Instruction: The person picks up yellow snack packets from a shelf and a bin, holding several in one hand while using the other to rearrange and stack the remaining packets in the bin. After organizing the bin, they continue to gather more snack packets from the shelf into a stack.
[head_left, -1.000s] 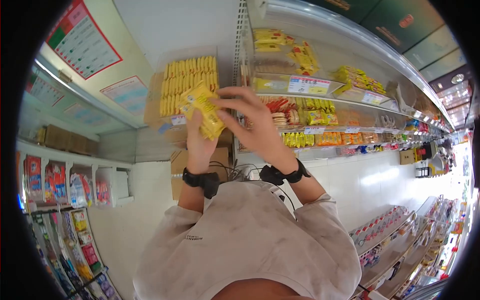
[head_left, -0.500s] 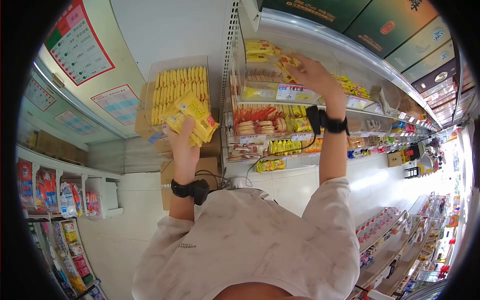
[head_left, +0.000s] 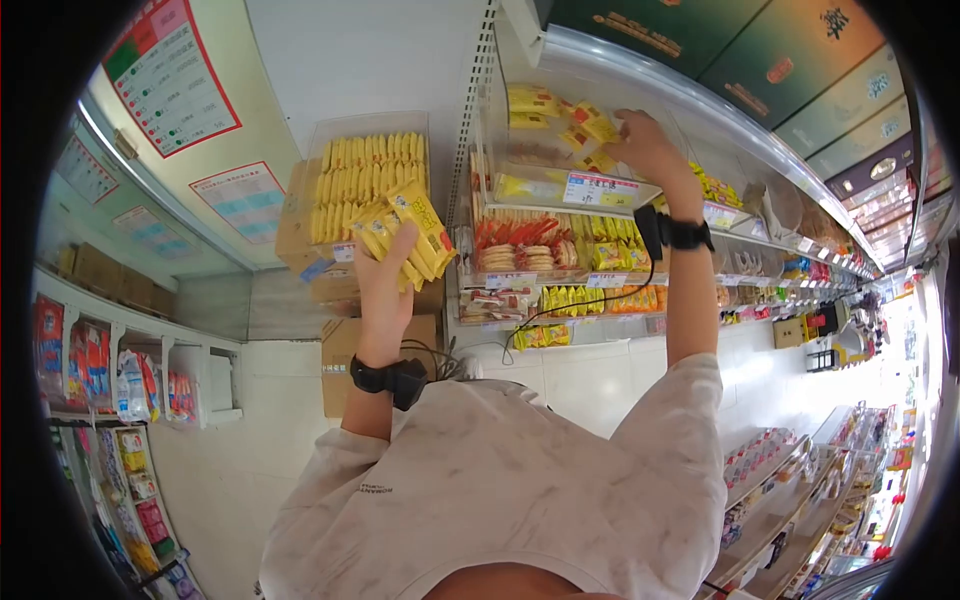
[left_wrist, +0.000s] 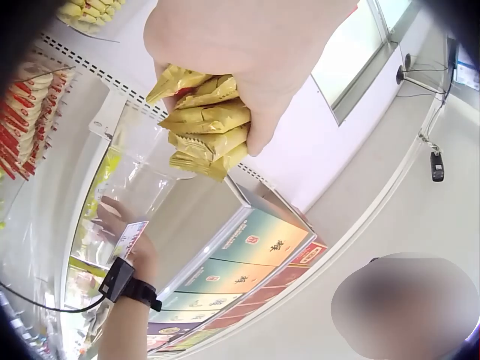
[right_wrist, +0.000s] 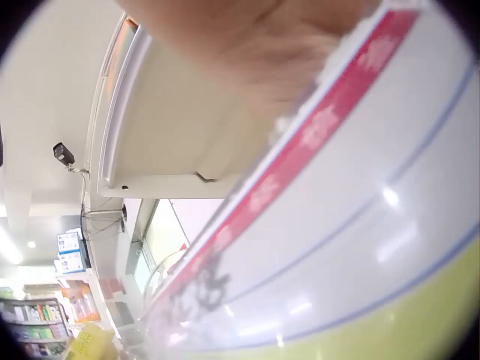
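Observation:
My left hand (head_left: pixel 383 290) holds a bunch of yellow snack packets (head_left: pixel 424 222), fanned between thumb and fingers. In the left wrist view the crimped ends of these packets (left_wrist: pixel 210 124) stick out below the left hand (left_wrist: pixel 232 41). My right hand (head_left: pixel 648 152) reaches over the front of a clear bin (left_wrist: pixel 140 161) on the upper shelf. Its fingertips are right at the edge of a yellow packet (head_left: pixel 597 122) lying inside, and its fingers look extended through the clear plastic. The right wrist view shows part of the right hand (right_wrist: pixel 262 52) behind the price label (right_wrist: pixel 322 225).
A clear box (head_left: pixel 385 120) packed with upright rows of yellow packets stands at the left. Below the bin, shelves hold round crackers (head_left: pixel 525 258) and more bagged snacks (head_left: pixel 617 245). Large green gift boxes (head_left: pixel 765 75) sit above. A cable (head_left: pixel 590 303) hangs from the right wrist.
My right hand has gone from the packets in my left hand to the bin at the right, then drawn slightly back from the packets there. The left hand keeps its bunch.

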